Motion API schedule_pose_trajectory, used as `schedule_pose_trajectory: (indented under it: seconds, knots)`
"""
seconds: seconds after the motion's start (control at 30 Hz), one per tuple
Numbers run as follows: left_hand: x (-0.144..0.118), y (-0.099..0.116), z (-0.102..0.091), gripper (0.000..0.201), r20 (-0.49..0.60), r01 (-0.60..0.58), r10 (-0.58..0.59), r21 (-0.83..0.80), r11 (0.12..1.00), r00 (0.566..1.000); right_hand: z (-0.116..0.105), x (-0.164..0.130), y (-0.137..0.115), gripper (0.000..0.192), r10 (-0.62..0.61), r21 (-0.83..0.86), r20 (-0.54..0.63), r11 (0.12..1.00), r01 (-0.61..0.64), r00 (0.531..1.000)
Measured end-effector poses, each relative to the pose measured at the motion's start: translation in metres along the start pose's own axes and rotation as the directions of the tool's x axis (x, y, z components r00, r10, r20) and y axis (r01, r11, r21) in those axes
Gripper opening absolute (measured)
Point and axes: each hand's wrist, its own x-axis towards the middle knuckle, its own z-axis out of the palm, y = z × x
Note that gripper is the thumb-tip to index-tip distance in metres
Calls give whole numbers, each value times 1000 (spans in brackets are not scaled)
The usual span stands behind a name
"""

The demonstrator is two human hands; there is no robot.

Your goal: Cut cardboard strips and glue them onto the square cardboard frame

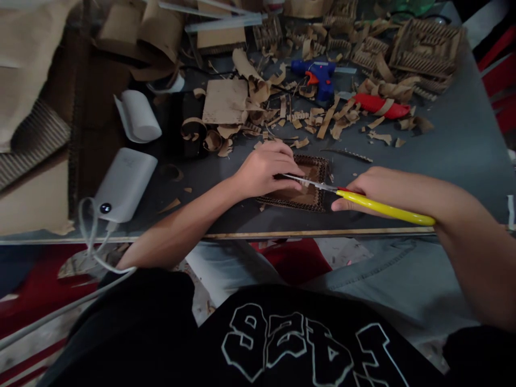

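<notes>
Left hand: the left hand (264,172) is laid palm-down on the small cardboard tray (310,180), the fingers curled and pressed together over its inner floor; nothing is gripped, the piece is only pinned to the table (455,145).
Right hand: the right hand (377,188) is closed around the yellow-handled knife (363,201), the thumb set along the handle; the blade is pointed left, across the tray, at the fingertips of the other hand.
Cardboard tray: it is seen flat on the grey table near the front edge, between the two hands, its corrugated rim showing on the far and right sides; the left part is hidden under the hand.
Blade tip: it is seen touching, or just beside, the left fingers; which of the two cannot be told.
Main risk: a cut to the left fingers is judged likely if the blade slips forward, since it is aimed straight at them.
Cause: corrugated board tends to give way suddenly under a pushed blade.
Second risk: the tray may be shifted or torn if the holding pressure is eased.
Clutter: cardboard scraps (282,121), a blue glue gun (318,78) and a red tool (381,106) are strewn behind, well apart from the hands.
Left side: a white power bank (124,185) with its cable is lying near the table edge; it could be snagged by the forearm.
</notes>
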Motion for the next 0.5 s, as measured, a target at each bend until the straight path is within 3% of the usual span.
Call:
schedule_pose_trajectory:
  seconds: [0.23,0.5]
  knots:
    - [0,-2,2,29,12,19,-18,-45,999,1000,-1,3,1,87,4,4,-10,1000,-4,1000]
    - [1,-2,-2,23,7,58,-57,-17,998,998,0,1,18,76,18,31,-89,999,-16,996]
